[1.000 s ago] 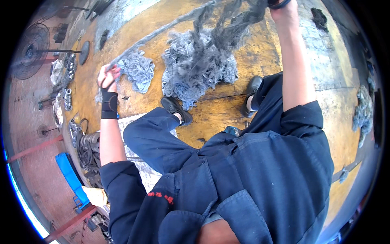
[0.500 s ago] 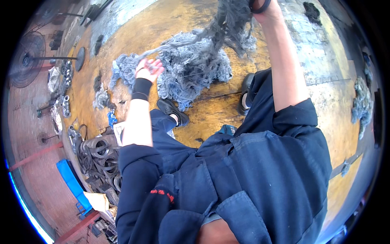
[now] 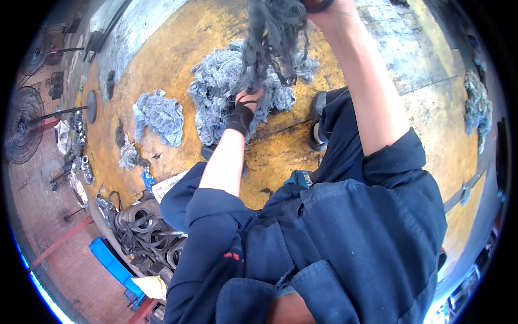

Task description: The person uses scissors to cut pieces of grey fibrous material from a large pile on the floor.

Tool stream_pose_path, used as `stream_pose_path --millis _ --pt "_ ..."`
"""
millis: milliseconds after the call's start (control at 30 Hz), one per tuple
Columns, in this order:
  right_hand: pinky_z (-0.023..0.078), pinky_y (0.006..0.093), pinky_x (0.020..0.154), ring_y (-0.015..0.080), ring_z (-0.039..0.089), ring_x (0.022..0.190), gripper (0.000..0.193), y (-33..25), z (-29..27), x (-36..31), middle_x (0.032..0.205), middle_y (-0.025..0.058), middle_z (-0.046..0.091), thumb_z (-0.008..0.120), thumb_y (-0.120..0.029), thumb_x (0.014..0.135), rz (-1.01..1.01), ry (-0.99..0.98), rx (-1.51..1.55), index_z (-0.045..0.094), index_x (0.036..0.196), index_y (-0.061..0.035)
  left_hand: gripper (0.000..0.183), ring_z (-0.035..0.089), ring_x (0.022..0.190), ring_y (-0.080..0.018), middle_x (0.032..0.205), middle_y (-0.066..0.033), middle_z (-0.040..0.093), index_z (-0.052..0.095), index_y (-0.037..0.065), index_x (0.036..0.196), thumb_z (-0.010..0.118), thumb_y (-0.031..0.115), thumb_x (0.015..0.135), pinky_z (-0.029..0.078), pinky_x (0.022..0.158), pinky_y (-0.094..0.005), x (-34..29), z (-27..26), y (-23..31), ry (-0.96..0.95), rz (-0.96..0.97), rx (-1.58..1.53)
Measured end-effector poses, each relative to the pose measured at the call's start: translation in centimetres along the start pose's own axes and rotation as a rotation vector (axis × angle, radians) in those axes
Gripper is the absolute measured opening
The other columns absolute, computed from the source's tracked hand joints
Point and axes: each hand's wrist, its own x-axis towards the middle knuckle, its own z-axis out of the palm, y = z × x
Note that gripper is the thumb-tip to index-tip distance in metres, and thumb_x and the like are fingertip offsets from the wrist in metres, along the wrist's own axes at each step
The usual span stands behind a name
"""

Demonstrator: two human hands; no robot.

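A loose bundle of grey yarn [image 3: 270, 43] hangs at the top of the view. My right hand [image 3: 330, 15], raised at the upper edge, is closed round a dark curved loop [image 3: 319, 5] beside the bundle; its fingertips are partly cut off. At the bundle's lower end my left hand [image 3: 249, 101], in a black wrist wrap with a thumb strap, has its fingers closed on the strands. Behind it a large tangled heap of grey yarn [image 3: 213, 89] lies on the stained yellow floor [image 3: 259, 173]. A smaller bluish-grey clump [image 3: 162, 116] lies to the left of the heap.
My shoe [image 3: 318, 105] stands just right of the heap. Belts and metal rings [image 3: 143, 227] are piled at lower left, near a fan [image 3: 24, 124] and a blue bench [image 3: 116, 267]. More grey yarn [image 3: 477, 108] lies at far right.
My left hand has moved right from the small clump and closed on the hanging bundle. That clump now lies apart from the heap. My right hand and the bundle appear farther left.
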Motion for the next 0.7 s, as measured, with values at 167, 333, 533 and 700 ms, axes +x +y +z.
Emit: stream_pose_path --millis 167,333,533,700 --pt "0.041 0.0230 0.048 0.0089 0.052 0.053 0.013 0.7 -0.3 1.2 0.068 0.0001 0.058 0.067 -0.003 0.075 -0.024 0.168 -0.050 0.058 0.084 -0.0046 0.039 0.060 0.091 -0.0190 0.098 -0.0070 0.064 0.059 0.002 0.110 0.068 0.026 0.081 0.047 0.083 -0.0335 -6.4 -10.8 0.3 0.221 -0.022 -0.507" --pt "0.038 0.0223 0.048 0.0084 0.050 0.054 0.013 0.8 -0.3 0.5 0.066 -0.0010 0.055 0.069 -0.003 0.073 -0.127 0.245 -0.320 0.059 0.080 -0.0044 0.033 0.058 0.067 -0.0122 0.086 -0.0032 0.063 0.061 0.003 0.104 0.070 0.025 0.080 0.048 0.056 -0.0254 -13.7 -24.2 8.2 0.407 0.068 -0.435" --pt "0.038 0.0230 0.050 0.0079 0.047 0.055 0.021 3.4 -0.2 0.5 0.064 -0.0024 0.050 0.075 -0.011 0.071 -0.268 0.167 -0.425 0.055 0.078 -0.0070 0.032 0.048 0.056 -0.0048 0.078 0.0023 0.061 0.063 0.007 0.096 0.079 0.011 0.069 0.039 0.053 -0.0187 -20.0 -33.6 18.9 0.390 0.207 -0.099" --pt "0.039 0.0239 0.047 0.0090 0.048 0.051 0.022 3.8 1.9 -0.5 0.060 -0.0008 0.051 0.074 -0.015 0.074 -0.161 0.131 -0.474 0.054 0.075 -0.0066 0.025 0.053 0.071 -0.0056 0.083 0.0030 0.062 0.063 0.008 0.090 0.076 0.011 0.069 0.040 0.066 -0.0202 -24.3 -38.6 26.9 0.717 0.318 0.473"
